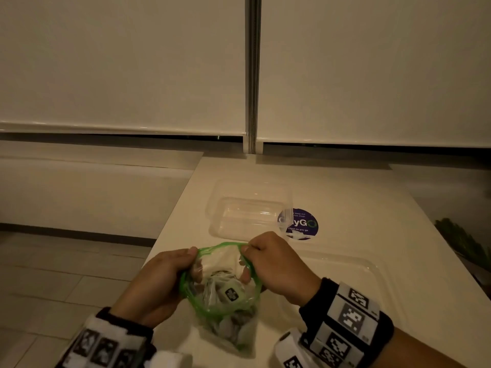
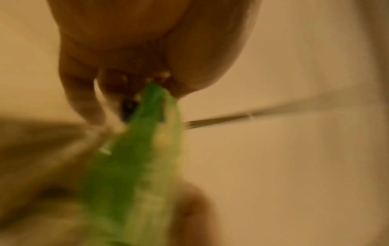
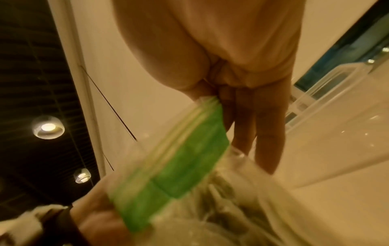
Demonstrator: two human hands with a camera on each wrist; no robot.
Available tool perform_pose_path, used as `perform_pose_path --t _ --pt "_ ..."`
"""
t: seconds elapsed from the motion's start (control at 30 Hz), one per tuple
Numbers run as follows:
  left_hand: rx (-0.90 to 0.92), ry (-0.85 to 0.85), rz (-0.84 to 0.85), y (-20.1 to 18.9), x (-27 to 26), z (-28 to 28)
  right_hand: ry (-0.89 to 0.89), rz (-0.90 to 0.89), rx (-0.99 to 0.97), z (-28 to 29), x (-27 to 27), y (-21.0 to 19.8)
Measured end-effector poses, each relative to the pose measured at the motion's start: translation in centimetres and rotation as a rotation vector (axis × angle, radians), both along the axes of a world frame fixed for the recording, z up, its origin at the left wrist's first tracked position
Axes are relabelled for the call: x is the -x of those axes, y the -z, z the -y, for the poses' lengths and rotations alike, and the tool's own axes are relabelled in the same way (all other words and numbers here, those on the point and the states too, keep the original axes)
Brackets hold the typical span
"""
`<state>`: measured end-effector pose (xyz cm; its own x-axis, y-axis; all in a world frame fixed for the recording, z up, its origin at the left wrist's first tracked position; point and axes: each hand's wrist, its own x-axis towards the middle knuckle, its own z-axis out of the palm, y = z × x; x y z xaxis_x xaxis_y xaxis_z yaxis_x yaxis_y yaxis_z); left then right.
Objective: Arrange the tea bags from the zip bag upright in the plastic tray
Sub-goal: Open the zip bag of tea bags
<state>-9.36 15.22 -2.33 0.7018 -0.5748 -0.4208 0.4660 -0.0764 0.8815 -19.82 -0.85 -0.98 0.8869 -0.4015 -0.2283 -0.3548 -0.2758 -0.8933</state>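
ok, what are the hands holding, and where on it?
Both grip the zip bag by its green zip rim: left hand on its left side, right hand on its right, mouth pulled open.

Hands: two, a left hand (image 1: 155, 284) and a right hand (image 1: 276, 264)
Zip bags: one zip bag (image 1: 225, 312)
Tea bags: several tea bags (image 1: 228, 290) inside the bag, too bunched to count
Plastic trays: one clear tray (image 1: 248, 208)
Clear lids: one lid (image 1: 345, 277)
Round stickers: one sticker (image 1: 301, 224)
Wristbands: two, one wristband (image 1: 345, 320) on each wrist
Ceiling lamps: two lamps (image 3: 48, 127) in the right wrist view
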Motion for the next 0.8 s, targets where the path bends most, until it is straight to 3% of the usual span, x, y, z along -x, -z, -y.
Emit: perform_pose_path --t 0.07,0.1,0.2,0.27,0.4,0.47,0.57,0.7,0.73,0.8 --pt "0.174 -0.035 -0.391 -0.1 -0.7 -0.1 -0.044 -0.067 -0.007 0.1 0.3 0.3" --pt "0.237 -0.036 -0.474 -0.1 -0.9 -0.1 -0.067 -0.100 -0.041 0.0 0.4 0.4" --pt "0.280 -0.021 -0.467 -0.7 -0.4 0.3 -0.089 -0.161 -0.204 -0.5 0.6 0.2" --pt "0.173 -0.030 -0.308 -0.7 0.1 0.5 -0.043 -0.148 -0.304 -0.5 0.6 -0.3" --pt "-0.303 -0.020 0.551 0.5 -0.2 -0.7 0.058 -0.061 -0.457 -0.1 1.1 -1.0" --pt "-0.363 -0.027 0.637 1.3 -0.2 -1.3 0.101 -0.039 -0.492 -0.1 1.1 -0.7" --pt "-0.280 0.014 0.374 2.4 -0.2 -1.1 0.153 -0.037 -0.507 -0.5 0.8 0.2" --pt "0.098 -0.044 -0.273 3.1 -1.5 0.4 0.216 -0.102 -0.538 -0.8 0.6 1.6" --pt "0.192 -0.043 -0.362 3.1 -1.7 0.8 0.227 -0.117 -0.547 -0.7 0.6 1.9" --pt "0.245 -0.042 -0.363 3.4 -1.9 2.0 0.254 -0.135 -0.548 -0.2 0.6 2.6"
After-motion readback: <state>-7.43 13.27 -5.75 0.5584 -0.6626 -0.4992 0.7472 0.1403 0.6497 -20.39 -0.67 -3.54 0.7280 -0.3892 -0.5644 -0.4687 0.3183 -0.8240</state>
